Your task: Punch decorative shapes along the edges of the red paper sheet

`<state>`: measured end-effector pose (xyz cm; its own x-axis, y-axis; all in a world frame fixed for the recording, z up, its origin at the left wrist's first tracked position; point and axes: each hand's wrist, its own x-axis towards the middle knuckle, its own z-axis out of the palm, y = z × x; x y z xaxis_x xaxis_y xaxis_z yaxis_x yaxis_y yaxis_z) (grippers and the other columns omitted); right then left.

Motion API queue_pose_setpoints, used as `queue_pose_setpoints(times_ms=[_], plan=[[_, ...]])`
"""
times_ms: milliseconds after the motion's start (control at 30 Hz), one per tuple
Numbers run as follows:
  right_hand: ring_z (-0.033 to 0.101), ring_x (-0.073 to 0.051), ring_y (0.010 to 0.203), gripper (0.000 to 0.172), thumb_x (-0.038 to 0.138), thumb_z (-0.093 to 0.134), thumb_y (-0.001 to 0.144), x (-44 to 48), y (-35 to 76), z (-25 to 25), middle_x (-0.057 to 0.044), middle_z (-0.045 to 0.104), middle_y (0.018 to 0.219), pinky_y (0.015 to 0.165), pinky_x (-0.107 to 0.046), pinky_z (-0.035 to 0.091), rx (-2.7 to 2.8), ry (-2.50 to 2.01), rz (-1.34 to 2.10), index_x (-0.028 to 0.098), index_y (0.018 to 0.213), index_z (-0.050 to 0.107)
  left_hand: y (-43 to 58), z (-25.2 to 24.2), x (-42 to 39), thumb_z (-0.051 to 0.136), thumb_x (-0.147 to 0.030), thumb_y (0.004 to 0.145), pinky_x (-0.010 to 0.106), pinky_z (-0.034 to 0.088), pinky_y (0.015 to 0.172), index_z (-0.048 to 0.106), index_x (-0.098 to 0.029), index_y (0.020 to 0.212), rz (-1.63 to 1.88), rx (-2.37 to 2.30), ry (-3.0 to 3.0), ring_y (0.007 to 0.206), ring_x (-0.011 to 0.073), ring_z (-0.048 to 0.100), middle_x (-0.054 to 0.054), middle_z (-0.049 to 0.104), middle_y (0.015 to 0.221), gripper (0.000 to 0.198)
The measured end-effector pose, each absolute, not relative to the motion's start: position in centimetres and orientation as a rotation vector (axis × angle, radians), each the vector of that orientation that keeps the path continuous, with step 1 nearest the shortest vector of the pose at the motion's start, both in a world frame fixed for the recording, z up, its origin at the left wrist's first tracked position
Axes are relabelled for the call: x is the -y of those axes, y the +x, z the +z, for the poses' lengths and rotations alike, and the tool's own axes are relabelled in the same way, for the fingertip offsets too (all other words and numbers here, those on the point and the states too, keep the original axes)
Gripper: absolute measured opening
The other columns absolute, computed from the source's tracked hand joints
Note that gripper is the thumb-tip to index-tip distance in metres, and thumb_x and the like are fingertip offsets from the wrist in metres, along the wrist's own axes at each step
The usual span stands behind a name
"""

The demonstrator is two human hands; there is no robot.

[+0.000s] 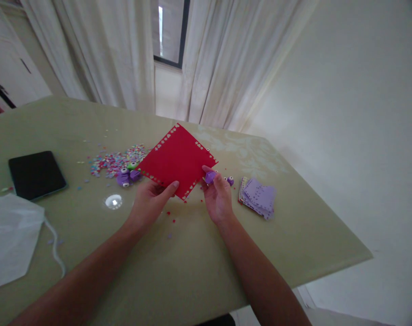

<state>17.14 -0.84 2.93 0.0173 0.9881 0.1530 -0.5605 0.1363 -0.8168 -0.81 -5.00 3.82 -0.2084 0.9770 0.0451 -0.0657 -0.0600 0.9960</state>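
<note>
My left hand point(150, 200) pinches the lower edge of a red square paper sheet point(177, 158), thumb on top, and holds it tilted above the table. Small shapes are punched along the sheet's borders. My right hand point(217, 194) is closed round a small purple craft punch point(210, 176) at the sheet's right edge. Two purple punches and a green one point(128, 173) lie on the table just left of the sheet. A few red punched bits point(170, 216) lie below my hands.
A pile of coloured paper confetti point(115, 159) lies at mid-left. A black tablet point(36, 174) and a white bag point(10, 235) sit at far left. A stack of punched lilac papers point(259, 197) lies right of my right hand. The olive table point(192, 262) ends at the right point(345, 231).
</note>
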Motion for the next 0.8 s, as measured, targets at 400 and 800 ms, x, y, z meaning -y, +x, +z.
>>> queue_pose_setpoints(times_ms=[400,800], plan=[[0.066,-0.017,0.077,0.036,0.058,0.094,0.073,0.3,18.1,3.3,-0.004,0.082,0.098,0.067,-0.03,0.056,0.825,-0.694,1.251,0.027,0.089,0.086,-1.2,2.9,4.5,0.088,-0.072,0.074,0.033,0.062,0.068,0.082,-0.021,0.087,1.482,-1.251,1.022,0.07,0.0224,0.073,0.007,0.083,0.086,0.053],[0.066,-0.016,0.077,0.033,0.053,0.094,0.074,-1.0,19.5,3.0,-0.005,0.083,0.097,0.069,-0.03,0.055,0.846,-0.778,1.163,0.026,0.092,0.089,-1.7,1.8,4.2,0.085,-0.069,0.081,0.032,0.064,0.074,0.085,-0.021,0.098,1.546,-1.201,0.995,0.079,0.0223,0.075,0.007,0.084,0.096,0.05]])
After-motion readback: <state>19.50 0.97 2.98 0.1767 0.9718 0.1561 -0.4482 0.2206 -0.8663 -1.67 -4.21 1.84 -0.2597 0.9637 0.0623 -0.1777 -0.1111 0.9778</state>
